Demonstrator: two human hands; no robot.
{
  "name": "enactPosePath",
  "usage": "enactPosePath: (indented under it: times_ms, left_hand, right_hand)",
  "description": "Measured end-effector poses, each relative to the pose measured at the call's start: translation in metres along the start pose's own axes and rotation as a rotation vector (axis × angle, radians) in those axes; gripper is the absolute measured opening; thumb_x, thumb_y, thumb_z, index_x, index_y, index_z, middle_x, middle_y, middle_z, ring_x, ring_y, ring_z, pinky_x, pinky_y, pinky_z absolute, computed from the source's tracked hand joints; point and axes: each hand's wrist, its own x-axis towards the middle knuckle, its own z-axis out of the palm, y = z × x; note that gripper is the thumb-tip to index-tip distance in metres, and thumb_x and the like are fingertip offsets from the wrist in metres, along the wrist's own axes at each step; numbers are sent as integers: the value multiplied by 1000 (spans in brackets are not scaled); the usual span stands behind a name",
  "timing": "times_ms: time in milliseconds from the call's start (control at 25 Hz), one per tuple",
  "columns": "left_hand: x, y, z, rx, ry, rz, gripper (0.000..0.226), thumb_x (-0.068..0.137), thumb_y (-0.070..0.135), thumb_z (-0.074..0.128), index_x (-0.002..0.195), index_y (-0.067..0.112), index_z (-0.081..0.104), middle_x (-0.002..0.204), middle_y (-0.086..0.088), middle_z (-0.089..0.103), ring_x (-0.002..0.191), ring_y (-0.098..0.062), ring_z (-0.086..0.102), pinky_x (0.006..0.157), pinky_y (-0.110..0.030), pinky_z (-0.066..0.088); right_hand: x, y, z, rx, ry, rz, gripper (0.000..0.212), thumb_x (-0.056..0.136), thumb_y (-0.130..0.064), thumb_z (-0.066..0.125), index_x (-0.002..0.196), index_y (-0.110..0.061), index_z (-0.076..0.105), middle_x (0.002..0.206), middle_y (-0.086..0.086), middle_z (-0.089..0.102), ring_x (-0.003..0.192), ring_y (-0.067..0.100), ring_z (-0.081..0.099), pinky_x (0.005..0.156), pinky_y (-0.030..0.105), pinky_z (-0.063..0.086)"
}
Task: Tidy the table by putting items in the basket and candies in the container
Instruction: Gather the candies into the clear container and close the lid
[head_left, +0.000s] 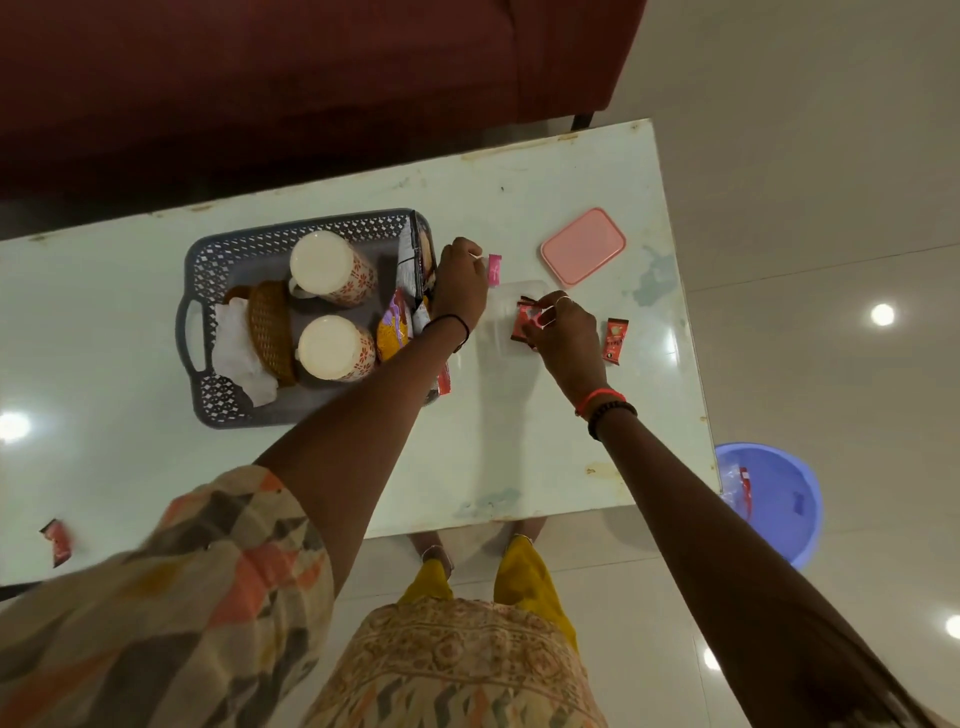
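The grip of the left hand (460, 280) is narrow: thumb and fingertips pinch a pink candy (494, 270) by one end, and the wrapper sticks out toward the table's right end. The grip of the right hand (563, 332) is also tight, its fingers pinching a small bunch of red candies (523, 323). I cannot tell how many wrappers are in it.

Both hands are over what seems to be a clear container (500, 338) with no lid on it, faint against the pale table (519, 441). It stands about midway between the far and near edges, toward the right end. The pink lid (583, 247) lies flat just beyond the container, nearer the far right corner.

A loose red candy (614, 340) lies on the table just right of the right hand, near the right edge. A red wrapper (444, 379) shows beneath the left forearm, close against the basket's right wall. A stray red candy (57, 540) lies well apart from the rest, by the near edge at the left.

The grey basket (208, 270) sits left of the container. It holds two patterned mugs (332, 270), a wicker piece (270, 332), white tissue (239, 358) and snack packets (395, 332).

A red sofa (311, 78) stands past the far edge. A blue bucket (779, 499) stands on the floor by the near right corner.
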Motion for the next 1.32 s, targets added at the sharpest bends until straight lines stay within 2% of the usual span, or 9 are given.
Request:
enactPosePath:
  times_ms: [200, 280, 440, 640, 840, 1000, 1120, 1200, 1320]
  left_hand:
    - [20, 6, 9, 76, -78, -9, 25, 90, -1, 41, 113, -1, 50, 123, -22, 47, 108, -35, 53, 94, -42, 44]
    - [26, 7, 15, 125, -127, -17, 26, 90, 4, 47, 115, 0, 48, 125, -22, 44, 111, -36, 51, 94, -45, 44]
    - [35, 5, 26, 211, -191, -34, 36, 88, 15, 57, 118, 0, 44, 127, -22, 43, 115, -36, 49, 95, -46, 45]
    - [43, -1, 36, 237, -193, -20, 36, 85, 2, 59, 117, -2, 43, 126, -24, 44, 114, -37, 51, 95, -48, 46]
    - [53, -3, 32, 156, -230, -40, 21, 81, -3, 62, 101, -5, 56, 114, -29, 54, 99, -42, 60, 85, -49, 52]
    - [43, 11, 16, -140, -85, -78, 12, 80, -1, 65, 85, 5, 56, 98, -29, 65, 72, -31, 66, 69, -40, 58]
    - [22, 25, 2, -358, 58, -7, 12, 79, 0, 66, 83, 5, 56, 88, -26, 68, 75, -30, 69, 59, -19, 54]
    - [-2, 26, 1, -390, 47, 28, 14, 77, 0, 67, 80, 8, 55, 84, -23, 69, 80, -31, 69, 69, -32, 57]
    - [-38, 15, 6, -226, -21, 57, 8, 80, 5, 64, 81, 8, 56, 86, -14, 67, 82, -24, 66, 77, -39, 52]
  right_hand:
    - [8, 23, -19, -150, 181, 33, 22, 91, -7, 52, 112, -5, 58, 113, 12, 57, 104, 26, 55, 87, 30, 45]
    - [8, 40, -26, -280, 202, 77, 30, 90, -9, 53, 120, -10, 54, 117, 15, 53, 109, 30, 50, 88, 35, 45]
    - [10, 64, -33, -409, 120, 136, 46, 87, -24, 63, 130, -17, 49, 119, 16, 49, 107, 33, 50, 85, 41, 51]
    - [18, 74, -32, -390, 69, 102, 35, 89, -11, 59, 124, -11, 52, 116, 17, 45, 103, 33, 52, 70, 33, 50]
    - [23, 73, -34, -362, 40, 71, 19, 89, 2, 51, 108, -3, 54, 109, 19, 48, 94, 35, 54, 70, 30, 46]
    - [23, 72, -38, -273, -1, 138, 12, 87, 5, 50, 98, 0, 52, 106, 19, 48, 85, 38, 60, 76, 46, 57]
    - [23, 71, -39, -216, -1, 181, 8, 86, 5, 50, 92, 0, 52, 104, 17, 47, 76, 33, 61, 67, 31, 59]
    - [24, 69, -39, -185, 9, 217, 8, 86, 5, 50, 91, 0, 53, 103, 16, 48, 65, 17, 53, 47, 4, 45]
    - [22, 68, -40, -188, -15, 252, 7, 86, 3, 52, 92, 1, 56, 102, 16, 51, 65, 17, 49, 36, 4, 33]
